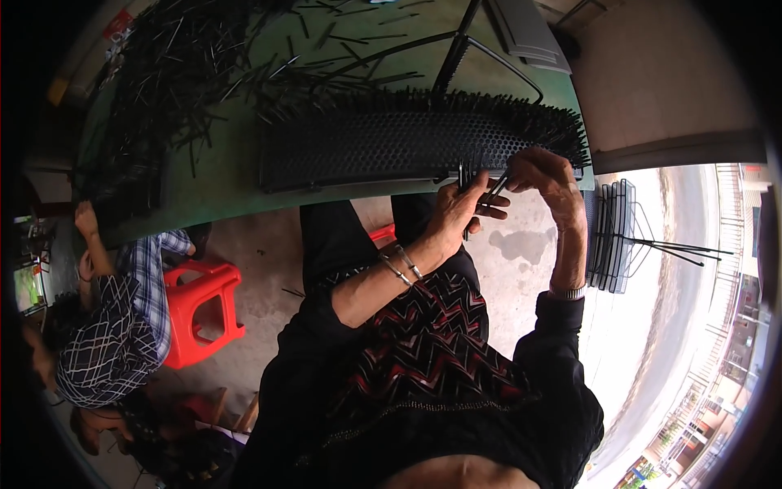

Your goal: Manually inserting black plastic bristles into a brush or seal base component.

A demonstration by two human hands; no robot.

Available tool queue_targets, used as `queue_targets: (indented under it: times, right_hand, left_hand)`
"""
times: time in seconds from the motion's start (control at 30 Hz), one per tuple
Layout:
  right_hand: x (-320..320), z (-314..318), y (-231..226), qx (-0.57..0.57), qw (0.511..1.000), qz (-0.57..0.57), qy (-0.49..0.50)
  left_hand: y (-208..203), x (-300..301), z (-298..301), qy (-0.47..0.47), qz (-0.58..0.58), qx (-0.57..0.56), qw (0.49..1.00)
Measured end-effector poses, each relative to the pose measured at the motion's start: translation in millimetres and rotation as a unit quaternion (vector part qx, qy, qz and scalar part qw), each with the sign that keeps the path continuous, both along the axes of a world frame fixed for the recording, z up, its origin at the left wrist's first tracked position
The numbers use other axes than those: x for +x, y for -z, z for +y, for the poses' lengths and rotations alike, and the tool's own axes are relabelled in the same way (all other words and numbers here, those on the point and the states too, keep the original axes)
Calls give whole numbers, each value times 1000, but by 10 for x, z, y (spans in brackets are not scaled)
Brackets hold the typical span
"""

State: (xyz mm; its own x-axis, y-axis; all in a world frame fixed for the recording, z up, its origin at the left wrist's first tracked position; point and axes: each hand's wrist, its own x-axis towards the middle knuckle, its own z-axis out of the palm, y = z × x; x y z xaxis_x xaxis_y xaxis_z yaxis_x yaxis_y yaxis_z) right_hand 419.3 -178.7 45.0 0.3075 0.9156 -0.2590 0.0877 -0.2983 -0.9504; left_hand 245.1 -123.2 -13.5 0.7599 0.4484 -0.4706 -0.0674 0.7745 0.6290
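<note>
My left hand (448, 218), with two bangles at the wrist, is closed around several thin dark sticks (466, 178) just off the table's near edge. My right hand (547, 178) is beside it, fingers bent in a pinch on a thin dark stick (498, 186) that slants toward the left hand. Just beyond both hands stands a long black rack (358, 147) with a honeycomb of round holes. Dense rows of dark sticks (497, 104) stand up along its far side and right end. The exact kind of stick is too dark to tell.
Loose dark sticks (187, 65) lie heaped and scattered over the green table (236, 196). A black wire frame (446, 69) stands behind the rack. Grey panels (525, 37) lie at the far right corner. Another person (114, 342) sits at left near a red stool (208, 314). Wire racks (612, 236) stand at right.
</note>
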Motion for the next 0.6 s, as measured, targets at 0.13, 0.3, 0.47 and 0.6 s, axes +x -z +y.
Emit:
queue_targets:
  times: [0.13, 0.3, 0.47, 0.6]
  right_hand:
    - [52, 31, -20, 71, 975, -159, 141]
    - [106, 191, 213, 156, 823, -495, 232]
    - [133, 267, 323, 161, 805, -521, 232]
    - [56, 305, 309, 161, 812, -504, 246]
  left_hand:
    - [61, 12, 45, 9, 45, 2, 999]
    - [208, 126, -69, -33, 39, -45, 998]
    - [272, 119, -83, -38, 38, -33, 998]
    - [198, 106, -61, -28, 41, -43, 998]
